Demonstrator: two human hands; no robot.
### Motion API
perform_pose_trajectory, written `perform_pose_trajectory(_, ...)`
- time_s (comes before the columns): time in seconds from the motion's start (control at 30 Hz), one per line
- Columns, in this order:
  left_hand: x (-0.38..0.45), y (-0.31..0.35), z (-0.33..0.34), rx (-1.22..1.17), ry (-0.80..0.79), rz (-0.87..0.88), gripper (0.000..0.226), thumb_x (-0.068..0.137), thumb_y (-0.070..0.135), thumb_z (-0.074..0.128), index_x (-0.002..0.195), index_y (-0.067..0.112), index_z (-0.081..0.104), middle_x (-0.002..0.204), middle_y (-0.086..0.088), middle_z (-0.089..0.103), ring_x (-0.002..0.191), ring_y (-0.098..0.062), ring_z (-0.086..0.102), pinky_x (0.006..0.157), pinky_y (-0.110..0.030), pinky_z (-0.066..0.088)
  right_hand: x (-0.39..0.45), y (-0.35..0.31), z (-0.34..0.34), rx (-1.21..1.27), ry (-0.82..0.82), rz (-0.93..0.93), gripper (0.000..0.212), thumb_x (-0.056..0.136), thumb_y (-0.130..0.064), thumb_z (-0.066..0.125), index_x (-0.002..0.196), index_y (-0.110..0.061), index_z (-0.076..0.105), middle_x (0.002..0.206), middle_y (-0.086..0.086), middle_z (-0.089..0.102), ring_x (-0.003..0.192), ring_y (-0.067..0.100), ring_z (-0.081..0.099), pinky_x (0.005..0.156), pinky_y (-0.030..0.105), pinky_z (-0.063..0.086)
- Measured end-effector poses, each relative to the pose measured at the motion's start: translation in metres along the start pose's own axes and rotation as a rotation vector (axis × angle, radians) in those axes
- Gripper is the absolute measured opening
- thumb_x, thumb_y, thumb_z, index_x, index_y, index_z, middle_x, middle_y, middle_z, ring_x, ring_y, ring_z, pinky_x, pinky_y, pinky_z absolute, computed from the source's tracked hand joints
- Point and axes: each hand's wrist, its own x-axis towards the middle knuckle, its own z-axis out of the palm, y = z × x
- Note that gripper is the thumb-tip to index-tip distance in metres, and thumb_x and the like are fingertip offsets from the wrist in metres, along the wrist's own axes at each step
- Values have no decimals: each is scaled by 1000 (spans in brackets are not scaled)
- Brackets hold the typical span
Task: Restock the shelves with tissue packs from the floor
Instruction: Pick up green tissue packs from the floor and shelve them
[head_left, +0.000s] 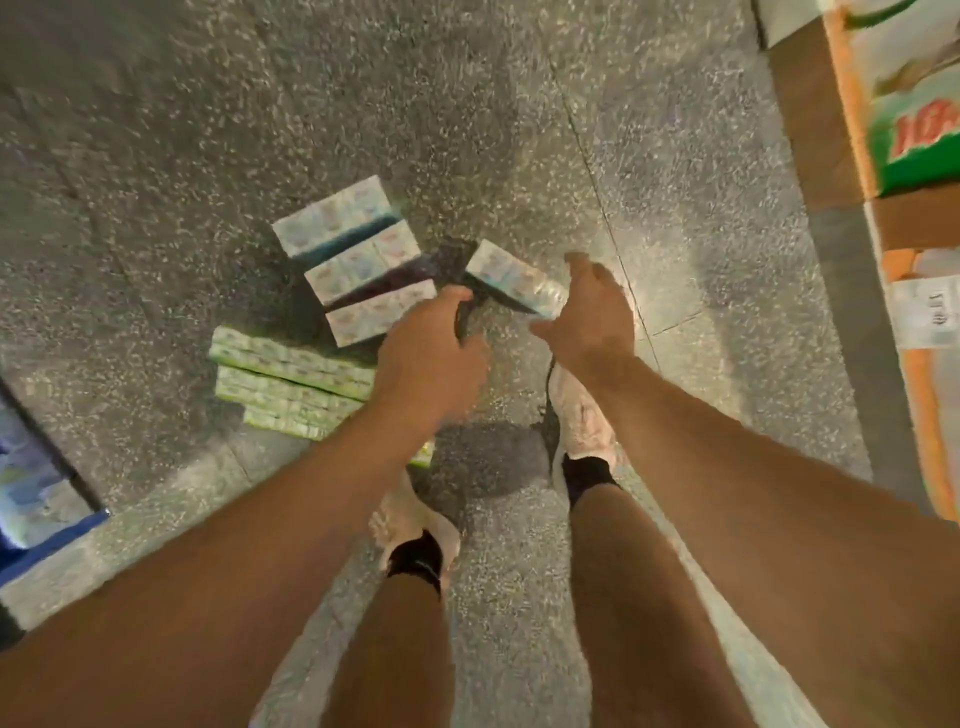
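On floor, far left edge, blue-edged packaging pokes into view, blurry, can't say what it is. Next over, green packs lie stacked flat, approx three layers, just left of the left forearm. Above them, three pale blue packs sit side by side in a slanted row; nearest one touches or nearly touches the left hand. Left grip: fingers curled, reaching toward that row, holding nothing I can make out — motion blur, so can't tell for sure if it's already on a pack. Centre-right, a single pack lies apart from the row, angled. Right hand hovers just over its near end, fingers loosely spread, grip released, not yet round it. Both shoes planted on floor below the hands. Far right, boxes w/ orange and green print, prob. shelf stock.

Step, as I read it: pick-up phase, person bent over reaching w/ both hands. Next move calls for right hand to drop and close round the single pack, left to take one from the row, then lift and turn to shelf. Shelf itself not clearly in view.
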Motion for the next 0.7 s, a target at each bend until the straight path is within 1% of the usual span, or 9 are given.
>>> perform_pose_trajectory(0.13, 60, -28, 49, -47, 4, -49, 48, 92, 33, 59, 138, 28, 47, 130, -1, 60, 114, -23, 58, 98, -41, 47, 76, 30, 59, -146, -93, -16, 92, 70, -28, 86, 141, -24, 27, 126, 8, 52, 113, 31, 53, 78, 37, 48)
perform_pose_trajectory(0.2, 71, -39, 63, -92, 17, -82, 48, 91, 32, 60, 137, 28, 48, 129, -1, 61, 113, -23, 58, 99, -41, 46, 94, 39, 81, -211, -119, -10, 93, 73, -22, 83, 143, -27, 23, 122, 7, 55, 108, 31, 56, 72, 34, 44)
perform_pose_trajectory(0.27, 71, -47, 69, -125, 22, -98, 47, 90, 32, 61, 136, 28, 50, 127, -1, 61, 112, -22, 59, 99, -41, 47, 101, 42, 94, -245, -102, -9, 78, 79, -14, 75, 141, -26, 29, 115, 8, 60, 98, 28, 58, 68, 30, 43)
perform_pose_trajectory(0.33, 63, -50, 66, -138, 18, -92, 46, 91, 32, 60, 136, 27, 50, 127, 0, 61, 109, -21, 58, 96, -40, 48, 94, 35, 94, -223, -67, -32, 60, 83, -20, 71, 134, -21, 39, 110, 8, 64, 83, 24, 53, 58, 21, 37)
perform_pose_trajectory(0.37, 59, -49, 60, -149, 17, -96, 46, 91, 31, 61, 135, 28, 50, 127, 1, 61, 109, -20, 59, 95, -38, 49, 85, 28, 88, -196, -55, -48, 56, 84, -28, 71, 132, -20, 43, 108, 7, 66, 79, 21, 50, 51, 18, 31)
perform_pose_trajectory(0.43, 51, -45, 37, -185, 39, -125, 44, 91, 31, 62, 134, 30, 52, 125, 3, 60, 109, -18, 58, 92, -35, 49, 63, 7, 63, -113, -23, -90, 55, 84, -39, 70, 131, -22, 47, 110, 5, 68, 75, 18, 49, 45, 15, 23)
perform_pose_trajectory(0.53, 41, -30, -17, -251, 128, -151, 38, 94, 32, 59, 132, 33, 51, 121, 6, 59, 110, -16, 57, 87, -30, 45, 16, -35, 10, 76, 57, -177, 54, 81, -36, 71, 129, -26, 50, 113, 1, 69, 64, 11, 55, 41, 10, 30)
perform_pose_trajectory(0.6, 29, -17, -59, -288, 199, -129, 39, 95, 36, 56, 134, 33, 50, 127, 2, 59, 111, -19, 57, 91, -34, 47, -18, -63, -35, 152, 38, -283, 50, 80, -31, 74, 126, -27, 55, 112, 1, 70, 66, 11, 59, 45, 9, 37)
perform_pose_trajectory(0.7, -5, -5, -125, -308, 316, -78, 41, 95, 43, 53, 134, 29, 51, 119, -3, 61, 103, -22, 59, 87, -35, 47, -72, -109, -102, 282, -29, -387, 48, 78, -26, 79, 123, -26, 62, 106, -5, 64, 82, 13, 59, 60, 11, 47)
